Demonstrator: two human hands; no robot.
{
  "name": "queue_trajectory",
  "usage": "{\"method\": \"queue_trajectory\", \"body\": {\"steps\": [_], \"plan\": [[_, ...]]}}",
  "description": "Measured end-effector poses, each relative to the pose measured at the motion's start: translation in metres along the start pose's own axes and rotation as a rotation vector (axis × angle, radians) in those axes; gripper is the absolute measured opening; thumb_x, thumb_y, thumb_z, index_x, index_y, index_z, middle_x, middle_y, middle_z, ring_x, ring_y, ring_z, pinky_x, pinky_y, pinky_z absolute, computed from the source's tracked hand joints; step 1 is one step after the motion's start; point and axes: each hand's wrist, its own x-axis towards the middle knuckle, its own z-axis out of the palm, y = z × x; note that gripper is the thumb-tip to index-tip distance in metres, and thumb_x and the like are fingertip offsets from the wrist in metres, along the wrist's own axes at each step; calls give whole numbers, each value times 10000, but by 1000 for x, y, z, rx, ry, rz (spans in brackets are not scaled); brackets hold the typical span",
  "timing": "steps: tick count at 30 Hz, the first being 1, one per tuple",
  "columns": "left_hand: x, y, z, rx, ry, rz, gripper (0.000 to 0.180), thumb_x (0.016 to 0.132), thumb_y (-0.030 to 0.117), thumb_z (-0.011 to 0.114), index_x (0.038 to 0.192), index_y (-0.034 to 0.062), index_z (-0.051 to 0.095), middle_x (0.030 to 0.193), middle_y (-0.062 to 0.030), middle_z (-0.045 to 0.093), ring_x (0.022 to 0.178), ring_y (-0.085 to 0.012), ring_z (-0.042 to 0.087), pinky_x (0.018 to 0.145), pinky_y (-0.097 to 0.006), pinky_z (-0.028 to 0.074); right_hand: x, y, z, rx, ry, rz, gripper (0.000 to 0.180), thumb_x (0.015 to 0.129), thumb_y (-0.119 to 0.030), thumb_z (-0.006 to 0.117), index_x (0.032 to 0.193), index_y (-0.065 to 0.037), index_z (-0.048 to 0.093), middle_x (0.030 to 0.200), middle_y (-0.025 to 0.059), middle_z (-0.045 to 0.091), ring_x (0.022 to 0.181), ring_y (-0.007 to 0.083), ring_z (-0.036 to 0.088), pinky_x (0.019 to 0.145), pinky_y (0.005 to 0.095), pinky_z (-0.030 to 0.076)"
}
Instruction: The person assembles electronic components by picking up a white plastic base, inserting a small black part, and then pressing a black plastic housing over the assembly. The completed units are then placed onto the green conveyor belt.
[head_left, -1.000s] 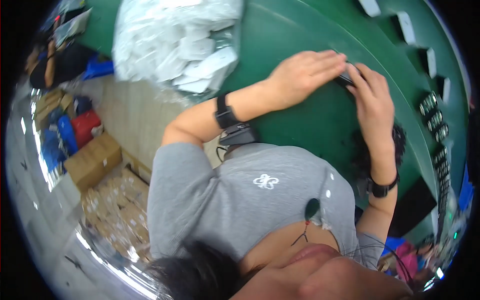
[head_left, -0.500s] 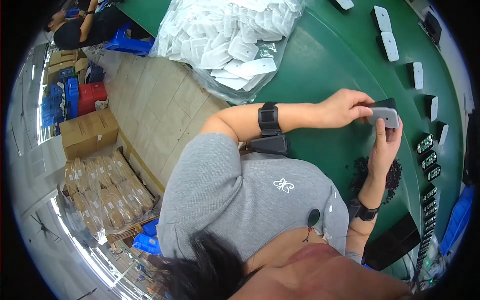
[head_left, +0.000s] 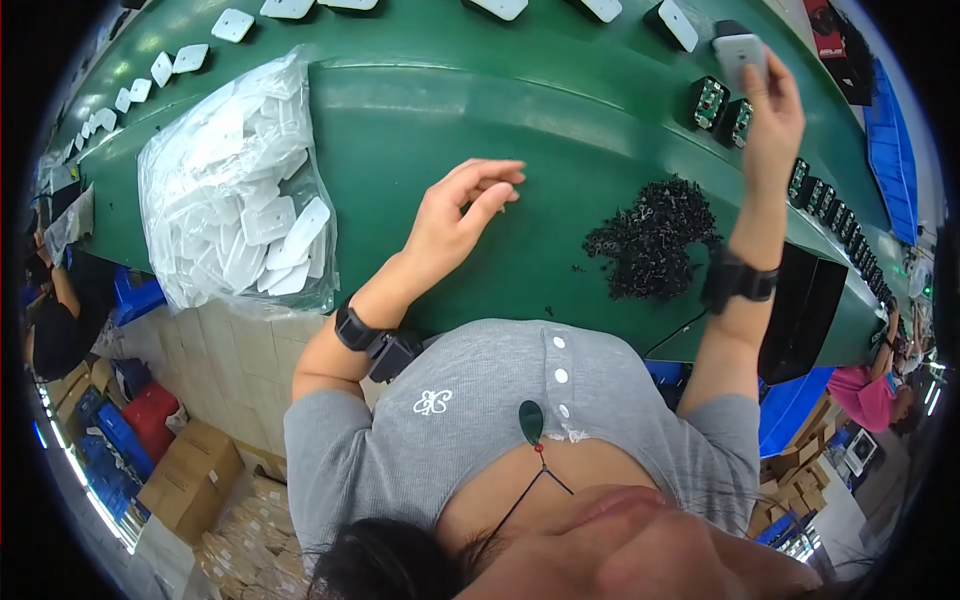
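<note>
In the head view, the right hand (head_left: 775,105) was raised over the far side of the green conveyor belt (head_left: 500,130) and its fingers were closed around a small white rectangular casing (head_left: 740,50). The casing's long axis ran roughly away from the person, and its pale flat face was turned toward the camera. The left hand (head_left: 460,215) rested on the belt with the fingers loosely curled and half open, and it held nothing. A heap of small black parts (head_left: 650,240) lay on the belt between the two arms, nearer to the right wrist. At the left, a large clear plastic bag (head_left: 235,190) full of white flat covers sat on the belt edge. Behind it, single white covers (head_left: 232,25) lay in a row along the far side. Brown cardboard boxes (head_left: 190,480) stood on the floor at the lower left.
</note>
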Motion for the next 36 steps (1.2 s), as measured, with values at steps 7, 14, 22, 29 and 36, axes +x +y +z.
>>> {"method": "queue_trajectory", "body": {"steps": [7, 14, 22, 29, 36], "plan": [[-28, 6, -17, 274, 103, 93, 222, 913, 95, 604, 1119, 22, 646, 1034, -91, 642, 825, -159, 635, 728, -267, 504, 102, 119, -120, -358, -24, 189, 396, 903, -236, 678, 1209, 9, 625, 1124, 31, 647, 1021, 104, 565, 938, 238, 405], [-51, 28, -37, 461, 224, 131, 172, 876, 41, 629, 1043, 9, 652, 986, -117, 649, 826, -226, 645, 716, -301, 509, 130, 168, -177, -450, -471, 476, 464, 947, -310, 603, 1278, 12, 568, 1208, 79, 619, 1073, 134, 554, 956, 278, 405], [-100, 39, -99, 1288, 662, 188, 127, 820, 50, 659, 938, 22, 626, 912, -107, 617, 847, -299, 591, 720, -372, 483, 160, 261, -255, -517, -246, 339, 446, 947, -304, 608, 1276, -4, 577, 1224, 75, 618, 1138, 169, 558, 985, 277, 403], [-107, 33, -104, 1474, 519, -8, 317, 801, 142, 697, 1075, 7, 615, 1037, -109, 625, 956, -302, 568, 804, -384, 486, 127, 168, -173, -611, -151, -46, 393, 964, -307, 582, 1238, -28, 620, 1201, 91, 639, 1107, 155, 576, 980, 272, 414], [-102, 21, -118, 1485, 435, -43, 373, 811, 163, 695, 1142, 14, 613, 1048, -118, 623, 965, -311, 562, 806, -407, 480, -35, 2, 40, -359, -508, 45, 208, 928, -146, 620, 1110, -60, 673, 1006, 3, 642, 893, 84, 573, 806, 209, 444]]}}
